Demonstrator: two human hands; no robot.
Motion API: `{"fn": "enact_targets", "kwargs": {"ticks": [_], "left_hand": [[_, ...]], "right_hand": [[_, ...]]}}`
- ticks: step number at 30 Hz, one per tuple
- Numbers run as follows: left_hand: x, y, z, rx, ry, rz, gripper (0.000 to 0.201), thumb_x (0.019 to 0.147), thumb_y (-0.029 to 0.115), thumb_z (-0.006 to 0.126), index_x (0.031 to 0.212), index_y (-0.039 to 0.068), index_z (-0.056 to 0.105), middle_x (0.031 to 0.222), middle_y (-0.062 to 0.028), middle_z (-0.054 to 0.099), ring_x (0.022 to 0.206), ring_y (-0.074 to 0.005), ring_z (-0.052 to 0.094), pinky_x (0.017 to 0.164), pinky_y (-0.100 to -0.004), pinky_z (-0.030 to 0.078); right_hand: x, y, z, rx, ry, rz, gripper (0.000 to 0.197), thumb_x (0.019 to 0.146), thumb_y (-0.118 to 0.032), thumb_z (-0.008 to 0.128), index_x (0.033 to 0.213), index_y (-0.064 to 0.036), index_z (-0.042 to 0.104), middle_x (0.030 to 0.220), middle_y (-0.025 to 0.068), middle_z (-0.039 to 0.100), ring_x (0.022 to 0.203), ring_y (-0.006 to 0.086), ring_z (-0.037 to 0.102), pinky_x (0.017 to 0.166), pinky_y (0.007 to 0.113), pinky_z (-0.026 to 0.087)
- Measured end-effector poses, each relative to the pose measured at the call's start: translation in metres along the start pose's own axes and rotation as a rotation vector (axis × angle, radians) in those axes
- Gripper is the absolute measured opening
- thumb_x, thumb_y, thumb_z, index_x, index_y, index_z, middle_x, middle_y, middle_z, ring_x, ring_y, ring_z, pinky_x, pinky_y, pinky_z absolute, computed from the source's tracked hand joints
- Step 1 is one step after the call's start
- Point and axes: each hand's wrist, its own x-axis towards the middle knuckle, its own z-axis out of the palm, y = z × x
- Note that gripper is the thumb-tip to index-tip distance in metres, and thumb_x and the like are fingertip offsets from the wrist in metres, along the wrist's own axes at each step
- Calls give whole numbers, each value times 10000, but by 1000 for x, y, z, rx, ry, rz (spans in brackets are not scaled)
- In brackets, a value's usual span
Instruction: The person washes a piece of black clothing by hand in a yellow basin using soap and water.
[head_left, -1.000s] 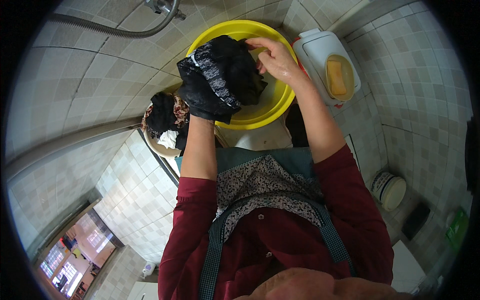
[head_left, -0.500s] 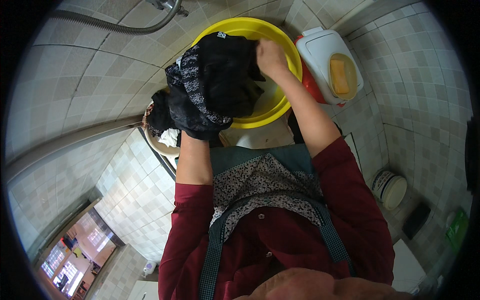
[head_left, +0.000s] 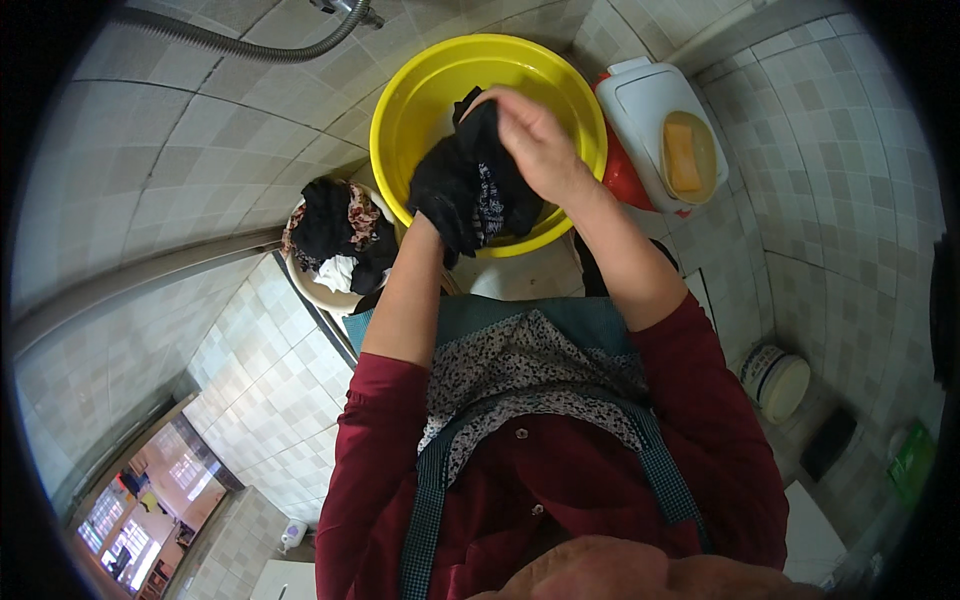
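A black garment (head_left: 445, 190) with a patterned grey-white panel is bunched over a round yellow basin (head_left: 395, 120). My right hand (head_left: 540, 150) has its fingers curled round the upper part of the cloth, near the basin's middle. The garment covers my left hand; only the wrist (head_left: 425, 235) shows, at the basin's near left rim, so its fingers are hidden.
Left of the basin stands a pale tub (head_left: 318, 295) heaped with black, flowered and white clothes. At right, a white-lidded red container (head_left: 640, 100) carries a dish with an orange soap bar (head_left: 680, 155). A metal hose (head_left: 250, 50) hangs along the wall; a white bucket (head_left: 782, 385) sits at right.
The black garment, spread wide over the basin and tub's edge, is now gathered smaller above the basin. Both hands have come closer together, and the clothes in the tub are uncovered.
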Motion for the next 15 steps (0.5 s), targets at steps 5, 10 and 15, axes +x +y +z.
{"fn": "enact_targets", "kwargs": {"ticks": [5, 10, 15], "left_hand": [[-13, 10, -10, 713, 102, 112, 306, 913, 285, 514, 1157, 113, 581, 1089, -80, 632, 1051, -253, 575, 868, -326, 449], [-13, -13, -4, 233, 246, 82, 302, 921, 301, 495, 1144, 116, 585, 1073, -75, 635, 1036, -253, 581, 865, -334, 457], [-3, 1, -5, -1041, 193, -46, 303, 929, 317, 476, 1130, 120, 588, 1057, -70, 638, 1022, -253, 586, 861, -342, 465]], "right_hand": [[-13, -13, 38, -308, -336, -215, 122, 859, -18, 538, 970, -17, 586, 870, 103, 556, 838, 196, 578, 765, 293, 477], [-23, 4, 70, -676, -252, -489, 211, 826, -43, 600, 1033, -33, 639, 1068, 108, 581, 985, 260, 597, 854, 342, 507], [-1, -14, 8, -772, 74, -404, 246, 808, -98, 649, 1048, -43, 646, 1176, 120, 581, 1053, 272, 591, 887, 325, 495]]}}
